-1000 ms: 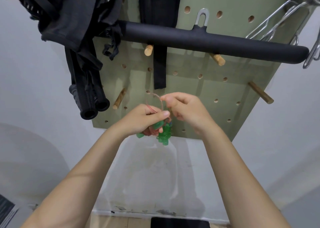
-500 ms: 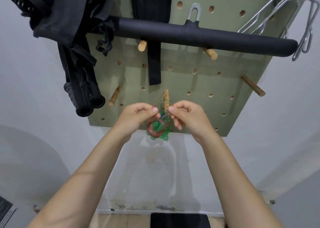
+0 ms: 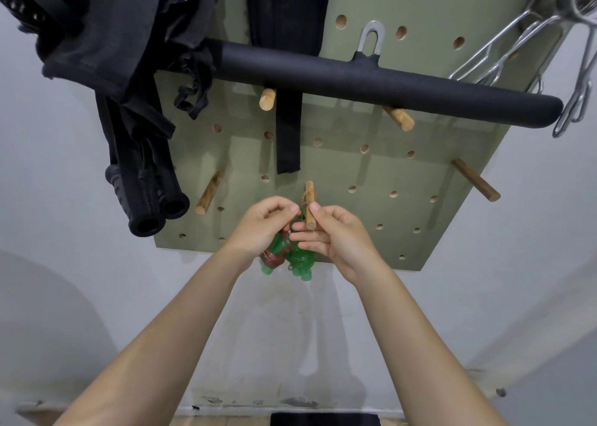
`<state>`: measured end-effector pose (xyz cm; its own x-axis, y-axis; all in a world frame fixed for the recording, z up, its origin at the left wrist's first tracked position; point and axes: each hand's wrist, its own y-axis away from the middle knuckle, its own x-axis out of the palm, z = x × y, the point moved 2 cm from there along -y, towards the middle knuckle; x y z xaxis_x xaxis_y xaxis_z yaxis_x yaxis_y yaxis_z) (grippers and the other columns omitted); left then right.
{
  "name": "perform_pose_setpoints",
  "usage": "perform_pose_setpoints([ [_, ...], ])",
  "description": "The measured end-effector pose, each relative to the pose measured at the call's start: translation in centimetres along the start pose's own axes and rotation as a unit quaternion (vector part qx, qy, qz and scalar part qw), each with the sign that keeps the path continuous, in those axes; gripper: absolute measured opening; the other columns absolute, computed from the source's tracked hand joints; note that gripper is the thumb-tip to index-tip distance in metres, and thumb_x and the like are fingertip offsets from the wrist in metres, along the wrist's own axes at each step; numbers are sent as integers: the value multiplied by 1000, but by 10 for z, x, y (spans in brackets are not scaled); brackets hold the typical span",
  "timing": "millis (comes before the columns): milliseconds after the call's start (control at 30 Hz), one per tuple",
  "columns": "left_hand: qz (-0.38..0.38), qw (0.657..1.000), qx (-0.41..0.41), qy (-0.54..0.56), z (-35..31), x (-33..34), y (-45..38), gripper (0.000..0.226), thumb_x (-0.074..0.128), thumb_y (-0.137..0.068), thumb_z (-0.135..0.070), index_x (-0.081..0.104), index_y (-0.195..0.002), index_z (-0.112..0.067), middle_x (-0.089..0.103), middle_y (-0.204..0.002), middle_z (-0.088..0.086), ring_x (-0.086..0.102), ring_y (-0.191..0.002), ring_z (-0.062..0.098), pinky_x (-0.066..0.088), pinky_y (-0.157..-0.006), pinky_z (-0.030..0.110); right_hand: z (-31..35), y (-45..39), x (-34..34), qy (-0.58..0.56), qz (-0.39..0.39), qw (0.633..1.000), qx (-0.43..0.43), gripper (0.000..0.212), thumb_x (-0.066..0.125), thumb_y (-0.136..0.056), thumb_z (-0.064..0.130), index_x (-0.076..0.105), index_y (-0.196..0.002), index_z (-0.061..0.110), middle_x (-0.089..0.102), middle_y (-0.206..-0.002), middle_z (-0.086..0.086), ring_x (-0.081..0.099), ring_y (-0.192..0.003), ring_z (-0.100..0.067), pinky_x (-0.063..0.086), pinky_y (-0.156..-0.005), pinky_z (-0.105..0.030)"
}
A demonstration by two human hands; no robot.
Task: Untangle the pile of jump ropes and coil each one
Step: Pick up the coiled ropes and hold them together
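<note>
1. A sage-green pegboard (image 3: 420,173) studded with round holes hangs on a pale wall, and both of the person's bare hands are raised in front of its lower edge.
2. A coiled jump rope with a thin reddish-clear cord and translucent green plastic handles (image 3: 298,259) hangs by a loop of its cord from a short wooden peg (image 3: 309,204) low on the board; the coil and handles dangle just below the peg, between the two hands.
3. The left hand (image 3: 263,228) pinches the cord between thumb and forefinger just left of the peg, its other fingers curled.
4. The right hand (image 3: 336,236) pinches the cord beside the peg's tip, with its lower fingers reaching toward the green handles.
5. Higher up, a long black foam-padded bar (image 3: 387,84) rests across two pegs, black foam grips (image 3: 155,212) hang at the left, and metal hooks (image 3: 575,102) at the right.
</note>
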<state>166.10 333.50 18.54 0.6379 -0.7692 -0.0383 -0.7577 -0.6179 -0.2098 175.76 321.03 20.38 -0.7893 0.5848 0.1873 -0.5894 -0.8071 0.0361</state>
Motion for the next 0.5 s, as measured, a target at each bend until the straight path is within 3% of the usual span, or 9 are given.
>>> perform_pose_setpoints([
  [200,-22,999,31,8,-3,0,-22,10,67,-94,-26,70,-88,-20,66,-64,-16,60,-63,-3,46,-64,10,13,-21,6,-28,-37,999,12,37,59,-98,20,55,-114,-13,72,-91,-25,73,-76,-28,60,-67,-32],
  [333,-68,996,20,47,2,-4,-38,3,70,-91,-19,71,-89,-17,70,-68,-5,66,-68,6,51,-70,17,22,-36,4,-26,-65,998,8,34,61,-96,15,57,-114,-14,69,-96,-30,70,-79,-31,60,-79,-37],
  [400,-70,996,18,59,5,-6,-41,7,72,-89,-14,74,-84,-19,73,-71,-1,68,-69,10,53,-72,21,22,-38,3,-13,-70,997,8,34,62,-95,16,58,-112,-14,68,-98,-31,71,-80,-31,61,-79,-37],
  [500,-74,996,42,41,14,-7,-41,24,77,-85,-11,78,-72,-32,76,-74,-6,69,-70,4,52,-69,16,15,-36,1,-11,-56,998,6,29,60,-97,19,58,-111,-6,70,-97,-29,72,-81,-30,61,-73,-34],
])
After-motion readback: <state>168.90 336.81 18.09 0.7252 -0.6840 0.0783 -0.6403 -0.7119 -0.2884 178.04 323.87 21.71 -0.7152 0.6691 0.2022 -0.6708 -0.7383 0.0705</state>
